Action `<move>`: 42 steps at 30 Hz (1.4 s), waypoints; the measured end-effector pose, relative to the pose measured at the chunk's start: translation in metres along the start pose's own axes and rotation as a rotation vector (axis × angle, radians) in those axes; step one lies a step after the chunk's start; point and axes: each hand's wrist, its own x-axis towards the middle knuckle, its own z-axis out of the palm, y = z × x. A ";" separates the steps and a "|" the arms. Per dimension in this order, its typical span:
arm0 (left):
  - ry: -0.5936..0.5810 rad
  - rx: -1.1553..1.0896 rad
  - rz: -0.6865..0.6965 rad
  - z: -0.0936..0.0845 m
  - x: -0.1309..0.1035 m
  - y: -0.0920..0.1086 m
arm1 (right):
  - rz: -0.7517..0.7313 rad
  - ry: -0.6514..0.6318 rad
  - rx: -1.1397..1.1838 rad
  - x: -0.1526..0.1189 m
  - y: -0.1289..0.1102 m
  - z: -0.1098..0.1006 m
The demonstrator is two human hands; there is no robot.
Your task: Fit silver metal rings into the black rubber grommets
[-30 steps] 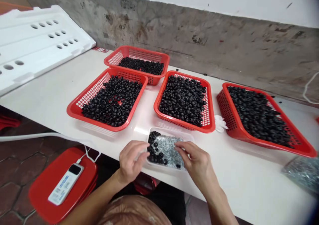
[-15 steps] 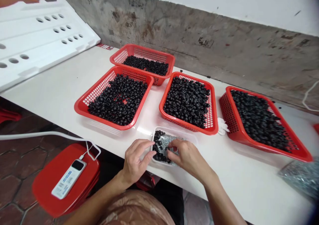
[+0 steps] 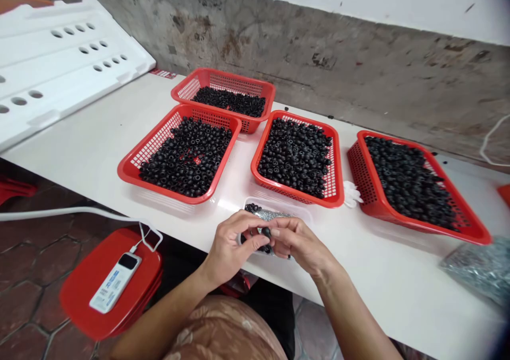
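My left hand (image 3: 229,243) and my right hand (image 3: 302,243) meet over a clear plastic box (image 3: 306,212). Between their fingertips is a small round black part (image 3: 266,232), pinched from both sides. The box holds more black parts (image 3: 252,207) at its left end and tiny silvery pieces (image 3: 274,215) beside them. My fingers cover much of the box's contents. Behind it stand two red baskets, one at left (image 3: 123,175) and one at right (image 3: 338,195), both full of black ring-shaped parts.
Another red basket (image 3: 271,97) stands at the back and one more (image 3: 484,236) at the right, both with black parts. A clear bag (image 3: 478,269) lies at the far right. White foam panel (image 3: 71,46) is at left. A power bank (image 3: 115,283) rests on a red stool (image 3: 79,301).
My right hand has lifted out of the box and come to my left hand. Both now hold a black part above the box. The view has shifted slightly.
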 end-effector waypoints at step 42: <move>0.027 0.220 -0.242 0.008 -0.001 -0.010 | -0.056 0.259 -0.128 -0.012 0.012 -0.017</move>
